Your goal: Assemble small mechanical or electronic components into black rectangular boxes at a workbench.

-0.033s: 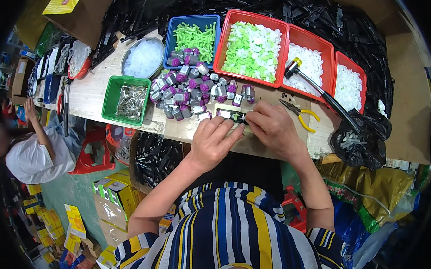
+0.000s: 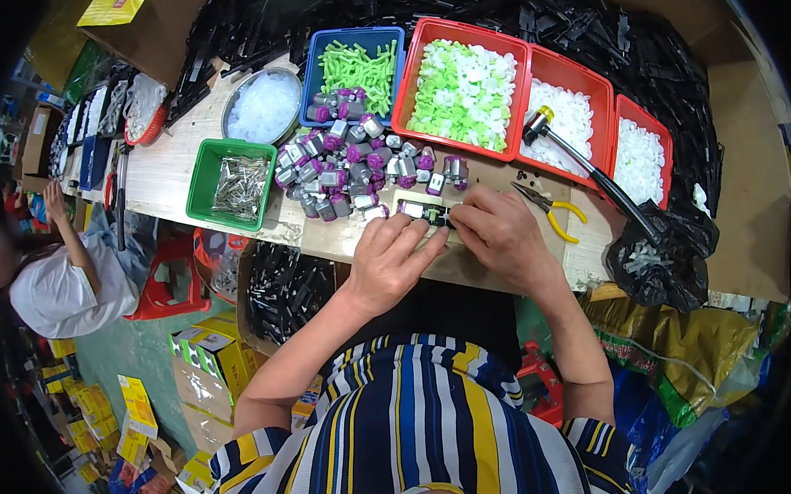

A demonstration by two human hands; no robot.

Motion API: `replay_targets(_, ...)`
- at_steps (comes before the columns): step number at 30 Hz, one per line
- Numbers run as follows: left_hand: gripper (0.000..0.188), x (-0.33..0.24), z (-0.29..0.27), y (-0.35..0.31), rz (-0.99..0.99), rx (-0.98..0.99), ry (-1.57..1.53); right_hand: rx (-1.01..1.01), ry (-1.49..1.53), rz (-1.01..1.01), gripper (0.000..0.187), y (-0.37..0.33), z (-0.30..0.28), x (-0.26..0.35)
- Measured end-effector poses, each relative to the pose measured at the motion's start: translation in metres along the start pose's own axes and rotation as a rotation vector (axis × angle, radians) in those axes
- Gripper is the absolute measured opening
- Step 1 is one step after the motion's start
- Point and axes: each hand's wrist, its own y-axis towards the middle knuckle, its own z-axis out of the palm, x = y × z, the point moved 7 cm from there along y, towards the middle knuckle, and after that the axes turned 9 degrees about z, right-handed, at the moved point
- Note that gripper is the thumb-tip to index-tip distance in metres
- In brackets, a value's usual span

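On a cardboard-coloured sheet at the table's near edge lies a small motor assembly (image 2: 435, 213), silver at one end with black and pale green parts. It sits by a cream-coloured block (image 2: 415, 197). My left hand (image 2: 390, 260) has its fingers closed on its near-left side. At its right end my right hand (image 2: 506, 237) pinches with thumb and forefinger; whatever is in that pinch is hidden. Just beyond the hands is a heap of small grey motors with purple ends (image 2: 346, 161). To the right lie yellow-handled pliers (image 2: 553, 210), jaws toward my right hand.
At the back stand a blue bin (image 2: 311, 67) of green pieces, a red bin (image 2: 409, 89) of green and white pieces, and more red bins. A hammer (image 2: 597, 172) leans across them toward a black plastic bag (image 2: 668, 281). Left are a green bin (image 2: 197, 181) of metal pins and a bowl (image 2: 232, 94).
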Motion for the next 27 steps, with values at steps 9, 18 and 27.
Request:
replay_targets(9, 0.032, 0.004, 0.002, -0.007, 0.031, 0.028, 0.066, 0.079, -0.041, -0.021, 0.016, 0.009, -0.001, 0.006)
replay_targets(18, 0.034, 0.006, 0.007, -0.013, 0.061, 0.062, 0.077, 0.112, -0.049, 0.027, 0.014, 0.007, 0.005, 0.006)
replay_targets(27, 0.032, 0.003, 0.009, -0.007, 0.1, 0.119, 0.101, 0.177, -0.049, 0.042, 0.012, 0.011, 0.006, 0.006)
